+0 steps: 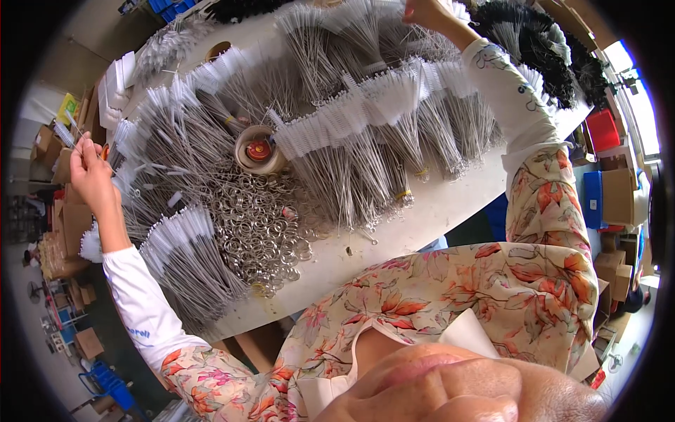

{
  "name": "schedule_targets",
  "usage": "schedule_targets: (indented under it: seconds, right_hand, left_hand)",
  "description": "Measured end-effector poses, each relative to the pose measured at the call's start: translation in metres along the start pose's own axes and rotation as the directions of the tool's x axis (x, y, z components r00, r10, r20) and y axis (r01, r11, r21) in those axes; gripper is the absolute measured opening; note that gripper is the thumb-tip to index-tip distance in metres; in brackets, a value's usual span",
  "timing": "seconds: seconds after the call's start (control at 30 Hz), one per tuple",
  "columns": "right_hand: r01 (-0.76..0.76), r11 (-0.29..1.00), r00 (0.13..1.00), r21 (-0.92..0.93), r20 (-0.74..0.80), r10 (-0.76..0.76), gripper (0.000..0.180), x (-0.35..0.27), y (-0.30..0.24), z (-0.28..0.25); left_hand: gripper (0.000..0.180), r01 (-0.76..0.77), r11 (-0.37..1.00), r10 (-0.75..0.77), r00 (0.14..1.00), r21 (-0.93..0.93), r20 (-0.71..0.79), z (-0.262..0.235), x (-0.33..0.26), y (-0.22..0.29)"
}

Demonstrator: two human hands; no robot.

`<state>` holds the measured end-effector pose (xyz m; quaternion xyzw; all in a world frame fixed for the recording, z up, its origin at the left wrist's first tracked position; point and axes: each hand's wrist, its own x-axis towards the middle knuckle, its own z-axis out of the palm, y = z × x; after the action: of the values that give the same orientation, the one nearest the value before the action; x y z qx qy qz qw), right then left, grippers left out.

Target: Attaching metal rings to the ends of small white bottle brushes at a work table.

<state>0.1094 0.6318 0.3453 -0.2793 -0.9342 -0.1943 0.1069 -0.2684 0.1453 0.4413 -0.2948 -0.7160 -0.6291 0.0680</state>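
Observation:
My left hand (93, 172) is raised at the far left, its fingers pinched round thin wire-stemmed brushes (65, 135) with white bristles. How many it holds I cannot tell. At the far edge of the table, my right hand (430, 13) reaches over bunches of similar brushes (362, 32), partly cut off by the picture's top, so its grip is hidden. Between my arms lie several bundles of white-bristled wire brushes (380, 116). A heap of metal rings (256, 218) sits closer to me, beside another brush bundle (184, 243).
A round pale tub (242, 158) with a red round object (259, 150) inside stands amid the brushes. Black-bristled brushes (524, 42) pile up at the far right. Bare white tabletop (415, 218) shows along the near edge. Cardboard boxes (615, 193) stand beyond the table.

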Motion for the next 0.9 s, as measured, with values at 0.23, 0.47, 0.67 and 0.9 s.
schedule_targets:
  seconds: [0.23, 0.47, 0.67, 0.9]
  right_hand:
    - [-0.382, 0.866, 0.908, 0.324, -0.046, 0.417, 0.019, -0.017, -0.037, -0.087]
    - [-0.029, -0.211, 0.994, 0.977, 0.051, 0.101, 0.022, 0.049, -0.050, -0.099]
    - [-0.050, 0.643, 0.984, 0.764, 0.149, -0.101, 0.019, 0.084, -0.166, -0.039]
    - [-0.194, 0.707, 0.906, 0.680, 0.401, -0.137, 0.024, 0.094, -0.152, -0.046]
  left_hand:
    - [0.028, 0.137, 0.990, -0.134, 0.988, -0.038, 0.074, -0.052, -0.141, 0.069]
    - [0.029, 0.313, 0.950, -0.312, 0.941, 0.019, 0.130, -0.097, -0.243, 0.078]
    - [0.026, 0.430, 0.877, -0.436, 0.900, -0.215, 0.023, -0.100, -0.295, 0.047]
    - [0.025, 0.526, 0.732, -0.592, 0.806, -0.434, -0.020, -0.121, -0.344, 0.019]
